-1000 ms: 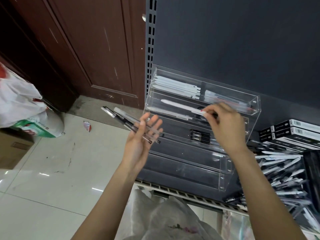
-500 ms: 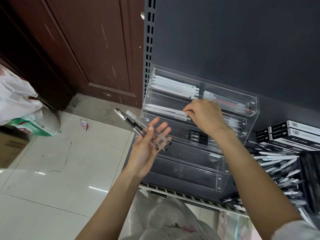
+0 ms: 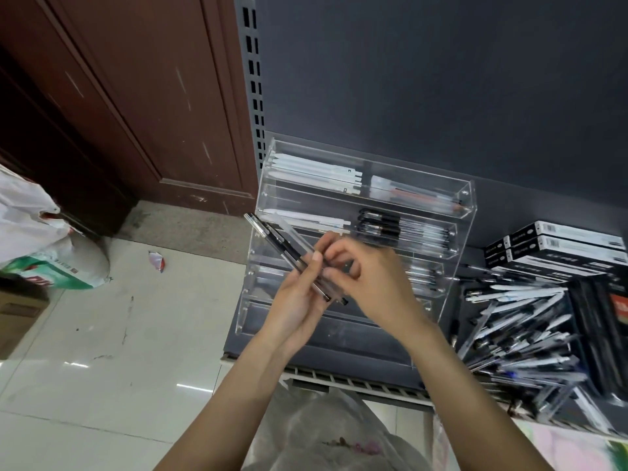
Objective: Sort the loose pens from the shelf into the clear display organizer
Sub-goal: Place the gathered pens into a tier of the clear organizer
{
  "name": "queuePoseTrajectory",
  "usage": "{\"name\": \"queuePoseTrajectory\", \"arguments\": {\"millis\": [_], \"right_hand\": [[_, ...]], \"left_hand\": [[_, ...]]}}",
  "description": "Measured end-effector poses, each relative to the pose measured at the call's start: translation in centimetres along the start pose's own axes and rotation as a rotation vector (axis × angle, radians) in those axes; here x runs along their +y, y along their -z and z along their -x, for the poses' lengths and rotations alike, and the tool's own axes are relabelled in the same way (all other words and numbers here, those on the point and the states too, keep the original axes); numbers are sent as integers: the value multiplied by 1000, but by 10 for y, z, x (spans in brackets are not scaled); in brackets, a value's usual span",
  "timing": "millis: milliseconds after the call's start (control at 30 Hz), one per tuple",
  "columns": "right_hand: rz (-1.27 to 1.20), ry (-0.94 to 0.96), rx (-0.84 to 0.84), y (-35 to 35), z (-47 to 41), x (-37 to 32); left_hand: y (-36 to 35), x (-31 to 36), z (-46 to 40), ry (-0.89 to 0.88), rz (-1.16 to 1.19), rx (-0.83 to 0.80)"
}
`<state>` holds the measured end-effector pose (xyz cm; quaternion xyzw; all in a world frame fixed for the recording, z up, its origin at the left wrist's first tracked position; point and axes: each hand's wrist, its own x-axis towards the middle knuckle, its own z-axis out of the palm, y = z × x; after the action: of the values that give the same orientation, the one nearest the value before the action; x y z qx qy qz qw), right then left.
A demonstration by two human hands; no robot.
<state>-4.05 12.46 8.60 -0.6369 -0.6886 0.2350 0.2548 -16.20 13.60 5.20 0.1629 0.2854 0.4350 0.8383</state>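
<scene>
Across the organizer (image 3: 367, 212) front | left hand (image 3: 299, 297) is gripping a few pens (image 3: 289, 254); right hand (image 3: 370, 280) is pinching one from that bunch | upper tiers are holding pens, lower tiers looking nearly bare | shelf pile (image 3: 520, 331) is waiting: roughly midway, I judge

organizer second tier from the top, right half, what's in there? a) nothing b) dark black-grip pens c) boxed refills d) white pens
b: in the clear display organizer, the right half of the second tier holds a bunch of black-grip pens, while the white pens lie in that tier's left half.
</scene>
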Motion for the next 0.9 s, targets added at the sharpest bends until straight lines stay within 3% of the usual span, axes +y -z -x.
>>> {"name": "queuePoseTrajectory", "arguments": {"millis": [100,200,267,367,600,900], "right_hand": [[-17,-52,134,20,1,13],[167,-56,340,62,-4,41],[300,-60,388,88,-12,61],[414,-79,339,108,-31,83],[426,-107,56,120,-73,98],[606,-42,148,112,-79,104]], "left_hand": [[-6,-6,-3,15,-18,-16],[-10,-9,-8,6,-86,29],[-11,-12,-11,3,-99,104],[-7,-16,-15,20,-97,196],[-9,-18,-22,15,48,179],[-11,-24,-27,30,75,178]]}}
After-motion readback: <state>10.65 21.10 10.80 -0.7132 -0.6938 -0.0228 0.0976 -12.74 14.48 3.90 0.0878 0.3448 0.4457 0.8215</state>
